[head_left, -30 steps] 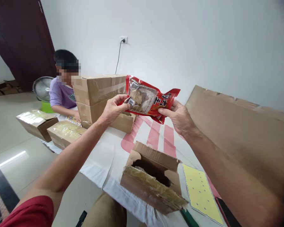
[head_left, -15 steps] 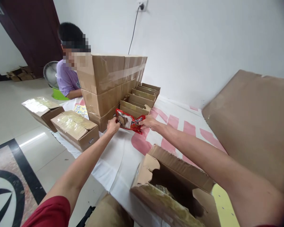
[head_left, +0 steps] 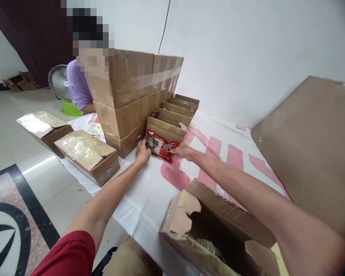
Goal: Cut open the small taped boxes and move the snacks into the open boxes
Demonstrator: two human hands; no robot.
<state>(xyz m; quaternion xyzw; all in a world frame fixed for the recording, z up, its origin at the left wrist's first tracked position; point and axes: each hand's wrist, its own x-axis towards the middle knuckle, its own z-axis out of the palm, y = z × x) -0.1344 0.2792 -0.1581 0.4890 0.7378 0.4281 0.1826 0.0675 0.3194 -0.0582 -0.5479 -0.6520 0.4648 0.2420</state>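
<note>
A red snack packet (head_left: 161, 145) with a clear window sits low against the nearest of several open small cartons (head_left: 166, 128), just above the white and red sheet (head_left: 212, 153). My left hand (head_left: 143, 152) pinches its left end and my right hand (head_left: 183, 151) grips its right end. Both arms stretch forward over the sheet. A torn open cardboard box (head_left: 215, 226) lies close below my right forearm.
A stack of taped cartons (head_left: 132, 96) stands behind the packet, and a person in a purple shirt (head_left: 77, 86) sits behind it. Two taped boxes (head_left: 87, 155) lie at the left on the tiled floor. A large cardboard sheet (head_left: 310, 145) leans at the right. A fan (head_left: 57, 82) stands far left.
Both hands have carried the packet from chest height forward and down to the front of the row of open cartons. The view has tilted downward.
</note>
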